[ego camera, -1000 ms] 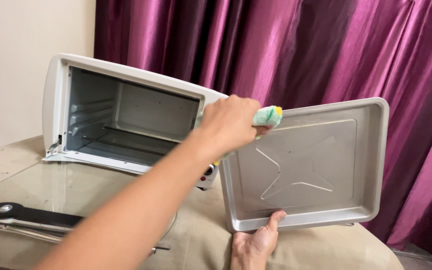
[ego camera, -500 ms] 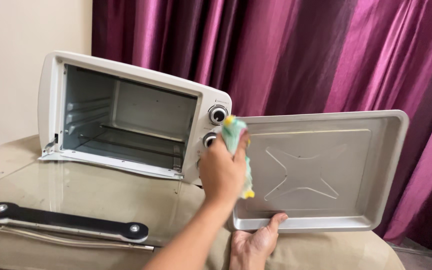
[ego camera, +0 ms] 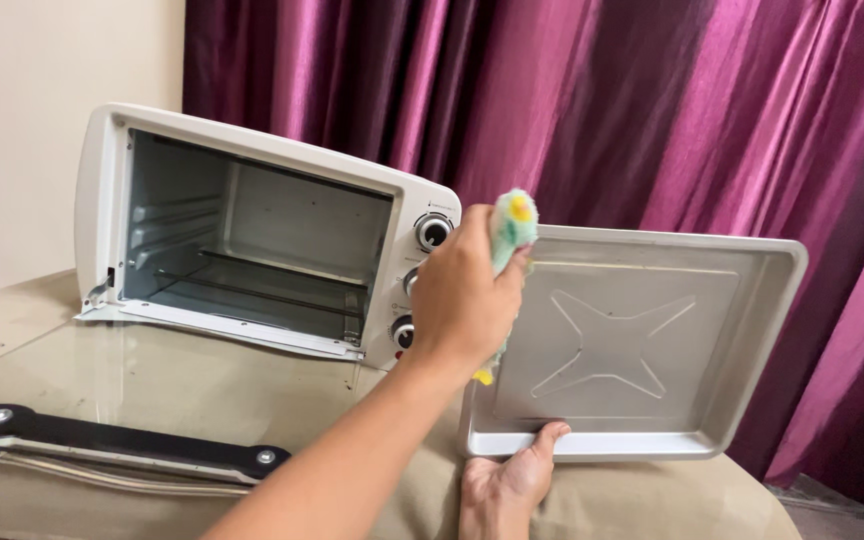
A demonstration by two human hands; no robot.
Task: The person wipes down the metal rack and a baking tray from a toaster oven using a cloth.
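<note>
Matt brushed-metal baking tray (ego camera: 642, 350), fluffy green cloth (ego camera: 510, 225), glossy white oven (ego camera: 252, 150), shiny satin curtain (ego camera: 602, 100).

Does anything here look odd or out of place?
Yes: the oven's glass door lies flat on the cloth, folded right down from the white toaster oven. The metal tray is out of the oven, propped upright by the right hand while the left hand presses a green cloth to it.

You are in a home room: a small white toaster oven (ego camera: 252, 240) with its door open sits on a cloth-covered table (ego camera: 652, 500) before long magenta curtains (ego camera: 652, 110) and a plain cream wall (ego camera: 42, 90).
</note>
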